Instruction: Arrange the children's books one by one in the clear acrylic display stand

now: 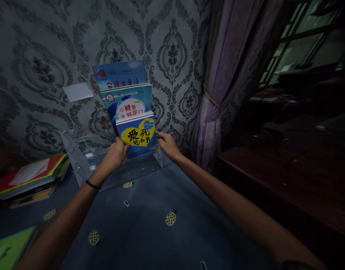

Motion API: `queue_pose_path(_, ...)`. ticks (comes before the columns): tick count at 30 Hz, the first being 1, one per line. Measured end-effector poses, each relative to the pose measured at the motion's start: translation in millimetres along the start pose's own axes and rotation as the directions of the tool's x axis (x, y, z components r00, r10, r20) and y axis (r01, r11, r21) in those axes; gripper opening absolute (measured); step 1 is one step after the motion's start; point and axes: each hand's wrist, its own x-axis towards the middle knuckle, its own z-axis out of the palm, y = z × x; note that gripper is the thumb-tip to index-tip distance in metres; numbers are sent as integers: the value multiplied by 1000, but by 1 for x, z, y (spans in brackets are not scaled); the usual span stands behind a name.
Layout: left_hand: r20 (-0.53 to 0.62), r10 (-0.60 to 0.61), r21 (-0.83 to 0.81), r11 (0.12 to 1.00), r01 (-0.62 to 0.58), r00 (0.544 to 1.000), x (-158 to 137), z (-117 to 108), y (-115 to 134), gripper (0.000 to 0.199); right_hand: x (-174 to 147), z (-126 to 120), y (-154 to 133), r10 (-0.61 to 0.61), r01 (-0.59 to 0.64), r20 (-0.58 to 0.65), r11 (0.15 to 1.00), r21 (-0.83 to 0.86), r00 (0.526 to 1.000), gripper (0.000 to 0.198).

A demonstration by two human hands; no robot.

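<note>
A small blue book (137, 147) with a yellow heart on its cover stands at the front of a clear plastic book rack (76, 165). My left hand (115, 153) grips its left edge, thumb on the cover. At the opposite edge is my right hand (167, 143), its fingers closed against the book's side. Behind it rise a teal book (125, 98) with a white oval and, taller at the back, a blue book (118, 71) with red lettering. The rack's left part shows bare plastic. The fingertips behind the book are hidden.
A stack of books (37, 176) lies left of the rack, and a green book (11, 247) sits at the lower left. Patterned wallpaper (172, 56) backs the blue pineapple-print cloth (144, 225). A tied purple curtain (214, 101) and dark red furniture (273, 180) are at right.
</note>
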Motion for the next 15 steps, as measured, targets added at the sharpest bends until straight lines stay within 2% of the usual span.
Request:
queue_pose_path(9,11,-47,52,998,47,999,-1,-1,8,26,-1,1,-2,-32,32,2,1000,0,1000,63)
queue_pose_path(15,-11,-25,83,996,26,1000,-1,3,7,24,-3,4,2,-40,40,1,999,-21,999,63)
